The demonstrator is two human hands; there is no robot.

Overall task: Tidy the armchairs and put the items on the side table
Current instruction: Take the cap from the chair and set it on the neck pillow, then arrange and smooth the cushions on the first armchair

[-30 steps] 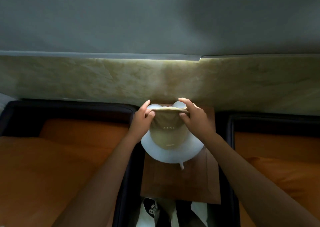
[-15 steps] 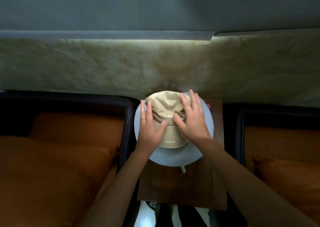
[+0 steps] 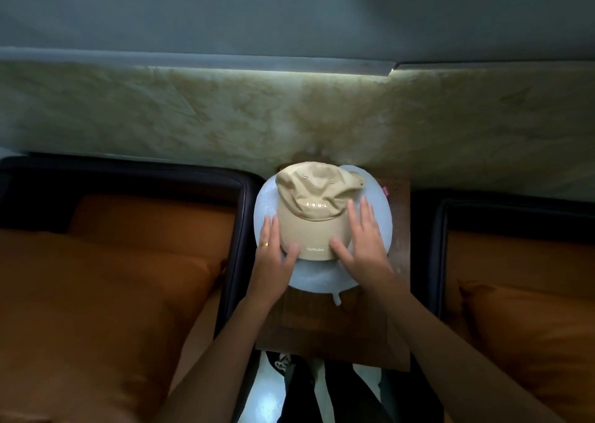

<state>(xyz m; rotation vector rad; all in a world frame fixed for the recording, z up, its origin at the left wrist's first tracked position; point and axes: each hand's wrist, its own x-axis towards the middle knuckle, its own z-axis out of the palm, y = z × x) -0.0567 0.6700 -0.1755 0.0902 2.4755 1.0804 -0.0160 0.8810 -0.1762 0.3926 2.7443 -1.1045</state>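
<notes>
Cap (image 3: 317, 211) hides most of the white hat (image 3: 325, 281); left hand (image 3: 273, 255) and right hand (image 3: 362, 245) rest flat, grip released

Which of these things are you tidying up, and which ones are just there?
Part of the job:
- beige cap, lying on the round white thing
- wooden side table under them
- left hand and right hand, flat on the cap's brim
- orange armchairs, one each side

Just there:
- marble ledge
- small pink thing, too small to tell
</notes>
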